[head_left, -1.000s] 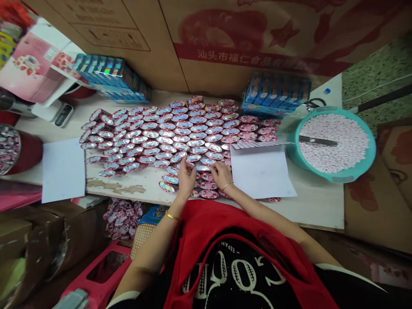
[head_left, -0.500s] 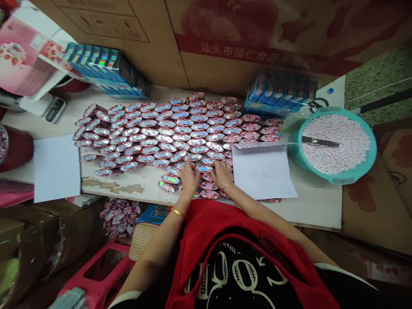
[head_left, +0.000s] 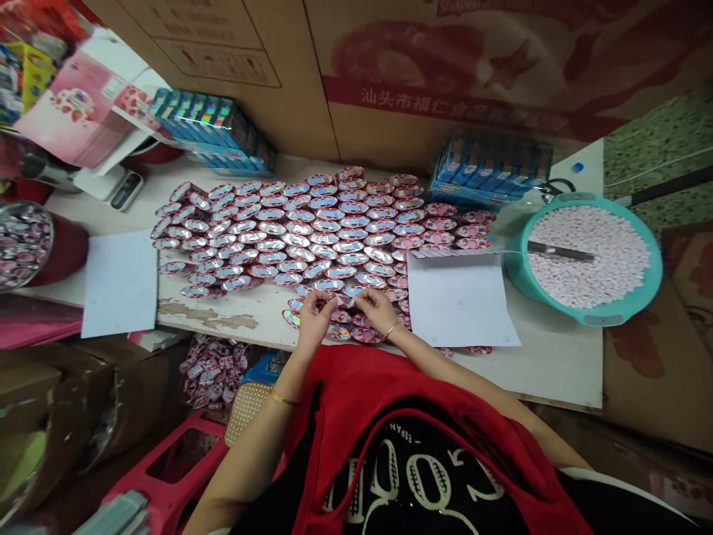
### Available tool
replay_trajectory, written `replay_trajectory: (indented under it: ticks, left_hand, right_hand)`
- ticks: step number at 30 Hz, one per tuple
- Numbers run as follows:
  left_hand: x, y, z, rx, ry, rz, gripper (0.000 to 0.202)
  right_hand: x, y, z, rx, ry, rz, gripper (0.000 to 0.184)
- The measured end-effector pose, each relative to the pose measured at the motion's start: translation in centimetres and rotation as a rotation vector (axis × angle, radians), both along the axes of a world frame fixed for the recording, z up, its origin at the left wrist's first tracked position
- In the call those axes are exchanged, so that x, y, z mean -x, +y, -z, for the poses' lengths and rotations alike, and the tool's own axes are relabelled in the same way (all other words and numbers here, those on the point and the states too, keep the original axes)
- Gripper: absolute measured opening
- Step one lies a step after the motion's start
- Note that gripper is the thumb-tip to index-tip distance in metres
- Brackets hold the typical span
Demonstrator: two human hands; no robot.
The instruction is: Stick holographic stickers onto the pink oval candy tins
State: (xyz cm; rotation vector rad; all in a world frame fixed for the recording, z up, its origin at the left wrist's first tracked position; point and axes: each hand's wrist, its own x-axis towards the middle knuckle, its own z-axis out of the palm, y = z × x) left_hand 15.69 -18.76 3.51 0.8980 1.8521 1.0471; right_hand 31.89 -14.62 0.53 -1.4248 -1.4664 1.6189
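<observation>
Many small oval packs (head_left: 339,221) with pink-red sides stand in close rows across the table. Most have shiny silver tops; several at the right, like the pack (head_left: 440,224), show pink inside. At the near edge of the rows, my left hand (head_left: 315,316) and my right hand (head_left: 379,310) face each other. Their thumbs and fingers pinch the two ends of one small pack (head_left: 345,301), partly hidden by the fingertips. A white sheet of card (head_left: 461,301) lies just right of my right hand, its folded far edge against the rows.
A turquoise tub (head_left: 604,318) of small pale pieces stands right, a dark-handled tool (head_left: 561,251) across it. Blue boxed packs (head_left: 220,130) stand behind, beside a tall carton (head_left: 390,96). Left are a white sheet (head_left: 119,286), scale (head_left: 127,189) and red pot (head_left: 70,249).
My left hand has drawn back from the silver tops and now pinches a pack together with my right hand. The whole view has shifted slightly, showing more of the left side.
</observation>
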Motion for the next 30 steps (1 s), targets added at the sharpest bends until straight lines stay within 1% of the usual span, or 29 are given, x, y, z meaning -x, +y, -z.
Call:
replay_trajectory:
  ticks: [3, 7, 9, 12, 15, 19, 21, 23, 25, 27, 29, 30]
  left_hand:
    - [0.6, -0.1, 1.5, 0.048, 0.023, -0.011, 0.019]
    - [1.5, 0.2, 3.0, 0.025, 0.259, 0.084, 0.014]
    - [1.9, 0.4, 3.5, 0.021, 0.38, 0.131, 0.013]
    - [2.2, 0.6, 4.1, 0.045, 0.505, 0.173, 0.01]
    - [2.2, 0.7, 4.6, 0.08, 0.596, 0.208, 0.006]
    - [1.8, 0.6, 4.9, 0.134, 0.679, 0.23, 0.007]
    - [1.6, 0.4, 5.0, 0.143, 0.699, 0.228, 0.008]
    - [1.5, 0.1, 5.0, 0.138, 0.699, 0.215, 0.009]
    - [1.7, 0.0, 5.2, 0.134, 0.695, 0.174, 0.016]
    - [2.2, 0.2, 5.5, 0.147, 0.702, 0.112, 0.036]
    - [2.5, 0.8, 5.7, 0.138, 0.71, 0.053, 0.052]
    - [2.5, 1.1, 5.6, 0.105, 0.7, 0.036, 0.056]
  right_hand:
    - [0.4, -0.3, 0.3, -0.073, -0.154, -0.037, 0.023]
    - [0.8, -0.3, 0.7, -0.198, -0.422, -0.151, 0.018]
    - [1.3, -0.3, 0.8, -0.259, -0.544, -0.219, 0.018]
    - [1.9, -0.3, 0.6, -0.329, -0.684, -0.322, 0.019]
    - [2.2, -0.2, 0.5, -0.382, -0.76, -0.407, 0.022]
    - [2.3, -0.1, 0.8, -0.428, -0.796, -0.477, 0.026]
    - [2.5, -0.2, 1.0, -0.422, -0.799, -0.487, 0.024]
    - [2.8, -0.5, 1.0, -0.388, -0.804, -0.465, 0.022]
    - [2.9, -0.5, 0.8, -0.369, -0.797, -0.441, 0.028]
    - [2.3, 0.3, 0.2, -0.422, -0.773, -0.436, 0.039]
    - [0.4, 2.0, -1.3, -0.53, -0.78, -0.414, 0.045]
    - [-1.1, 2.9, -2.3, -0.583, -0.809, -0.385, 0.045]
